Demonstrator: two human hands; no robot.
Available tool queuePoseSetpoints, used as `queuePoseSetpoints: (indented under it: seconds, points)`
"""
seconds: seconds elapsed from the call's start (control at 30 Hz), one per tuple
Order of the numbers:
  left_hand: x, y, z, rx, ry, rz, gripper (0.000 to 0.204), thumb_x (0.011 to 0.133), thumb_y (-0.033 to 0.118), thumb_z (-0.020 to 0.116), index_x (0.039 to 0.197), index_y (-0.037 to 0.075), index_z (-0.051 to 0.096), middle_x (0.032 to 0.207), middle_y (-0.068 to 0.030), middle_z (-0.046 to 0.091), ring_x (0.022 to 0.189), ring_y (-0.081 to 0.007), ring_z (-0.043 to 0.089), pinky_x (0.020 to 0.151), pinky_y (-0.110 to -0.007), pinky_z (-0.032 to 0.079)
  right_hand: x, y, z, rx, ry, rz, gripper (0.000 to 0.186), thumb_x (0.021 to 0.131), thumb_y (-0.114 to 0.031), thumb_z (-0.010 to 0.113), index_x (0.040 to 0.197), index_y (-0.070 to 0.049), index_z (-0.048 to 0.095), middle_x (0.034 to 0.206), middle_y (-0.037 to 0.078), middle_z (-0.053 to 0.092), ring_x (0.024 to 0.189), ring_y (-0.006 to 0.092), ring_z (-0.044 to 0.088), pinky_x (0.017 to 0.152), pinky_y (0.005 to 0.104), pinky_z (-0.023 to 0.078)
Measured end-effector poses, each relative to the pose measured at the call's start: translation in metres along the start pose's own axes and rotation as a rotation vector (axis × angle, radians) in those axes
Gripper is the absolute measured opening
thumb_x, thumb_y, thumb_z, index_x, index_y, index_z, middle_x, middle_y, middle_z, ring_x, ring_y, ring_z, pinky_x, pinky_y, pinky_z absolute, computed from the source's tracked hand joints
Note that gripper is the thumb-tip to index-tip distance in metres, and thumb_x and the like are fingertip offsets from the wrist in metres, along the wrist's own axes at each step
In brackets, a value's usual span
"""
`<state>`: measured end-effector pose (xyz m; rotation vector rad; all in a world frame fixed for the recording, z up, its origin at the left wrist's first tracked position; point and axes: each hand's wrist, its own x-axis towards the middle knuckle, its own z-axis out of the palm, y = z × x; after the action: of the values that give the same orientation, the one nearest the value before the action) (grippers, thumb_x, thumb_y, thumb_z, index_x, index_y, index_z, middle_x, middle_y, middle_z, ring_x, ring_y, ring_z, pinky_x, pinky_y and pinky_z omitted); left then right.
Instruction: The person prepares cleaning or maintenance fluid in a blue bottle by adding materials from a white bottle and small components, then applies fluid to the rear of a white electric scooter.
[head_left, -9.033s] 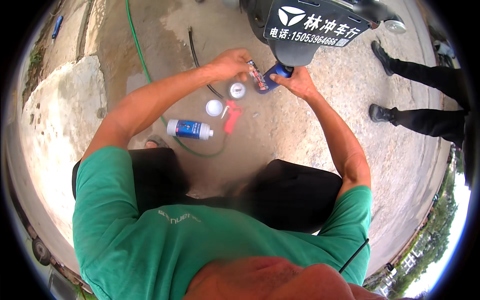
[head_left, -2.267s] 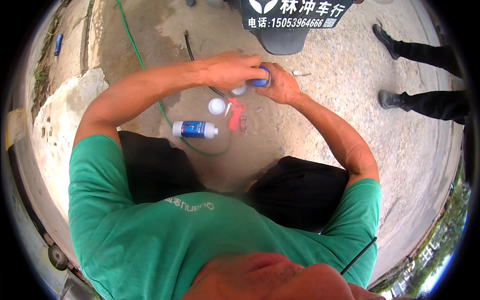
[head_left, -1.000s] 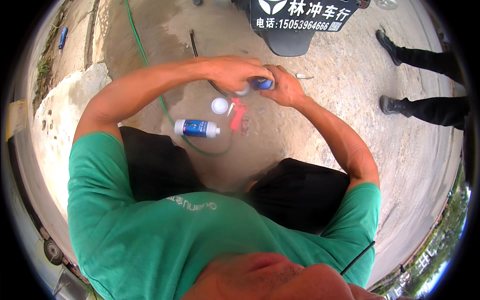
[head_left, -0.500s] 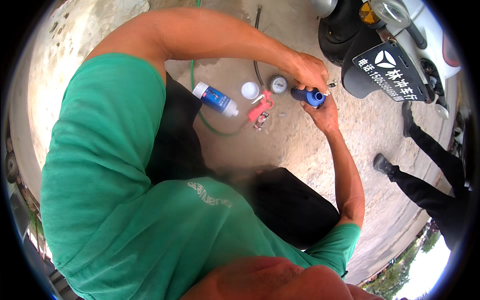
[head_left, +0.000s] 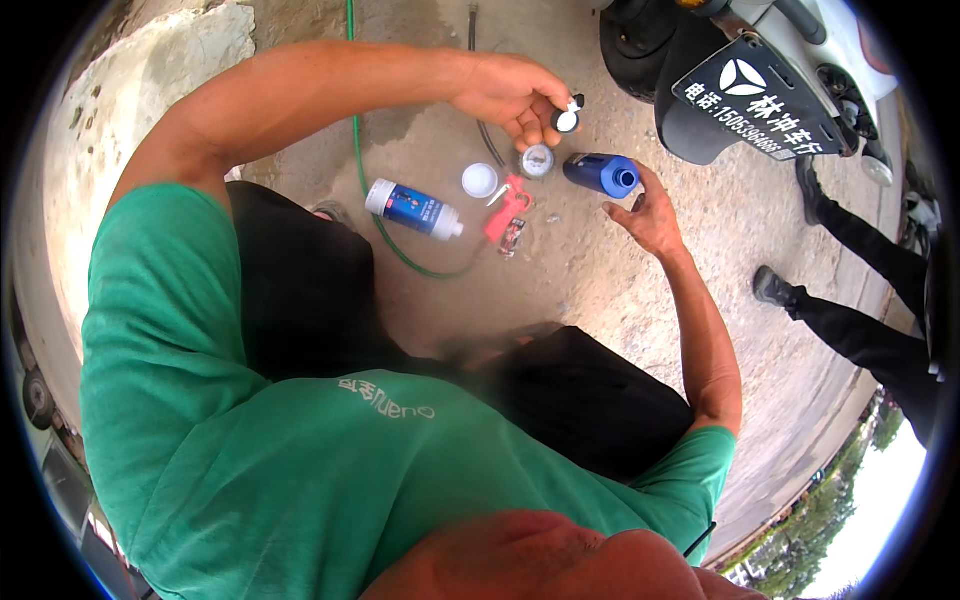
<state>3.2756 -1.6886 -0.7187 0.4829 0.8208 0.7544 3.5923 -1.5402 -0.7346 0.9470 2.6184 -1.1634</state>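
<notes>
Head view. Pinching a small black-and-white cap (head_left: 566, 121) between thumb and fingers of the left hand (head_left: 510, 95), near a round dial gauge (head_left: 538, 161). Curving the right hand (head_left: 652, 215) about the neck end of a blue bottle (head_left: 595, 174), holding the thumb apart; finding the fingers partly hidden, so being unable to confirm a grip. Observing the bottle uncapped and tilted, neck toward the right. Noting on the concrete ground (head_left: 620, 290), left of the gauge, a white lid (head_left: 480, 180), a red trigger gun (head_left: 508, 212) and a small red-and-black packet (head_left: 512, 238) just beside the gun. Finding a white bottle with a blue label (head_left: 415, 208) lying farther left, near a green hose (head_left: 358, 150). Recording a vehicle (head_left: 680, 70) with a dark plate (head_left: 755, 100) at upper right.
</notes>
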Motion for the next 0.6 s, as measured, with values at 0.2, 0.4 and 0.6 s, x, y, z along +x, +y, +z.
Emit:
queuePoseSetpoints:
  seconds: [0.2, 0.4, 0.6]
  points:
    - [-0.014, 0.004, -0.008, 0.354, 0.176, 0.138, 0.046, 0.092, 0.032, 0.07, 0.124, 0.002, 0.059, 0.1, -0.0114, 0.069, 0.083, -0.0169, 0.066, 0.075, -0.032, 0.056, -0.01, 0.04, -0.027, -0.049, -0.161, 0.235, 0.049, 0.081, -0.024, 0.08, 0.124, -0.005, 0.065, 0.107, 0.009, 0.072, 0.079, 0.0183, 0.064, 0.079, 0.0333, 0.053]
    - [-0.014, -0.01, 0.016, 0.886, 0.221, 0.266, 0.036, 0.086, 0.021, 0.072, 0.115, 0.004, 0.061, 0.096, -0.0106, 0.069, 0.086, -0.0206, 0.067, 0.076, -0.038, 0.053, -0.034, -0.012, -0.01, 0.506, -0.623, 0.478, 0.05, 0.094, -0.043, 0.067, 0.126, -0.004, 0.064, 0.101, 0.009, 0.073, 0.066, 0.0084, 0.05, 0.061, 0.022, 0.041]
    - [-0.015, -0.023, 0.085, 1.086, 0.102, 0.412, 0.028, 0.081, 0.016, 0.072, 0.103, 0.006, 0.059, 0.091, -0.0094, 0.066, 0.084, -0.0265, 0.064, 0.072, -0.041, 0.05, -0.038, -0.081, 0.031, 1.347, -0.665, 0.386, 0.052, 0.099, -0.047, 0.062, 0.131, -0.008, 0.056, 0.103, 0.002, 0.065, 0.058, 0.0066, 0.037, 0.055, 0.0227, 0.031]
